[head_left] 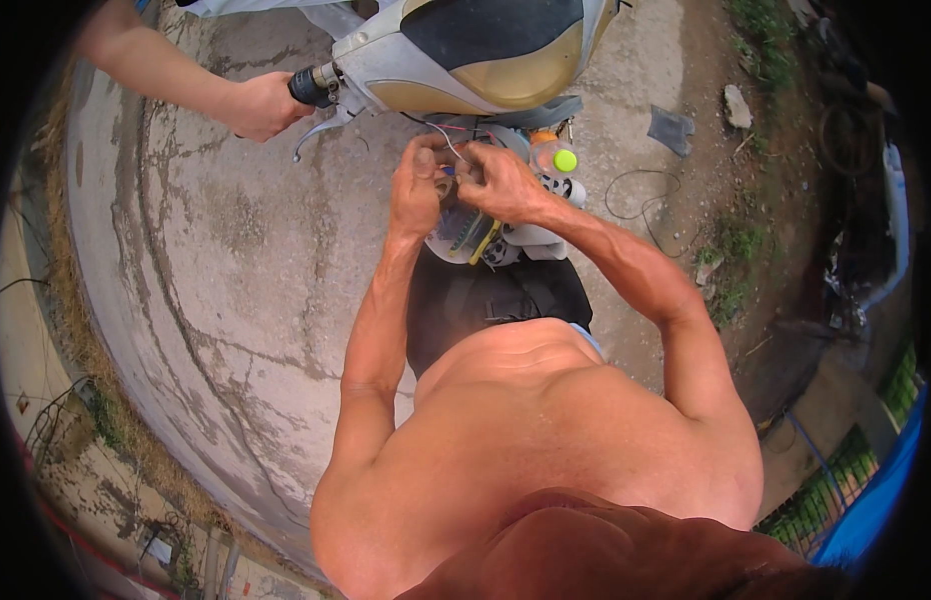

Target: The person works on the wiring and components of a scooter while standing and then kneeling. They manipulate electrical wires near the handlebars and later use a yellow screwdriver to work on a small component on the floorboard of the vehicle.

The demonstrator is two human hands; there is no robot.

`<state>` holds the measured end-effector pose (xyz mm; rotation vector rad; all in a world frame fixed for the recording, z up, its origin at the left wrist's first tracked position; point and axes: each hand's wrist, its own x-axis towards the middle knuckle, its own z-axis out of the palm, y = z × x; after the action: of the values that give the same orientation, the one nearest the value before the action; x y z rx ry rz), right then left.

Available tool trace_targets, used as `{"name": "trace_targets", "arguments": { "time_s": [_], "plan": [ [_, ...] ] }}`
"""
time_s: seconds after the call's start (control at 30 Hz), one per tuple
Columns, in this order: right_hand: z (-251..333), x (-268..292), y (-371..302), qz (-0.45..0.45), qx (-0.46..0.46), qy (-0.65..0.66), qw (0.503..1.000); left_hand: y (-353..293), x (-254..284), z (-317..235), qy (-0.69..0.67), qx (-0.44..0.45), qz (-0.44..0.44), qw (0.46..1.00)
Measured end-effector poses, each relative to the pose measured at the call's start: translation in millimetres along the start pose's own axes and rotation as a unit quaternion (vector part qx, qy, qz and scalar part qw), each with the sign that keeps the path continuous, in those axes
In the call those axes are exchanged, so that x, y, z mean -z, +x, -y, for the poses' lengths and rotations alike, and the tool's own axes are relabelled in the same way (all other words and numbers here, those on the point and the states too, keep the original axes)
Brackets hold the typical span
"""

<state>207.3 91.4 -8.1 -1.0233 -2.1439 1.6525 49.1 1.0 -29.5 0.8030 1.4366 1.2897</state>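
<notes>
Under the scooter's gold, white and black handlebar cover (526, 85), my two hands are close together at a thin pale wire (448, 140). My left hand (420, 185) has its fingers pinched at the wire. Beside it, my right hand (501, 183) is closed too, thumb against fingers, on the same wire. The wire's ends are hidden by my fingers. Below my hands, partly covered by them, lie a yellow-handled tool (484, 243) and other small items. A clear bottle with a yellow-green cap (565, 160) stands just right of my right hand.
From the upper left, another person's hand (266, 107) grips the scooter's black handlebar grip (308, 88). A brake lever (321, 133) juts out below it. On the ground to the right are a loose dark wire (641, 198), a grey flat scrap (671, 130) and a pale stone (738, 107).
</notes>
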Motion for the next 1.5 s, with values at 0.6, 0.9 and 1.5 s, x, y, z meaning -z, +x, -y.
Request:
{"name": "trace_targets", "arguments": {
  "time_s": [0.6, 0.9, 1.5],
  "plan": [
    [-5.0, 13.4, -0.8, 0.096, -0.073, 0.194, 0.973, -2.1, 0.6, 2.5, -0.071, -0.009, 0.012, 0.997],
    [-7.2, 9.9, 3.6, 0.073, -0.051, 0.1, 0.991, -2.9, 1.8, 2.6, -0.016, 0.005, 0.01, 1.0],
    [-7.3, 3.7, -12.1, 0.031, -0.011, 0.001, 0.999, -39.3, 16.1, 19.4, -0.086, 0.215, -0.008, 0.973]
  ]
}}
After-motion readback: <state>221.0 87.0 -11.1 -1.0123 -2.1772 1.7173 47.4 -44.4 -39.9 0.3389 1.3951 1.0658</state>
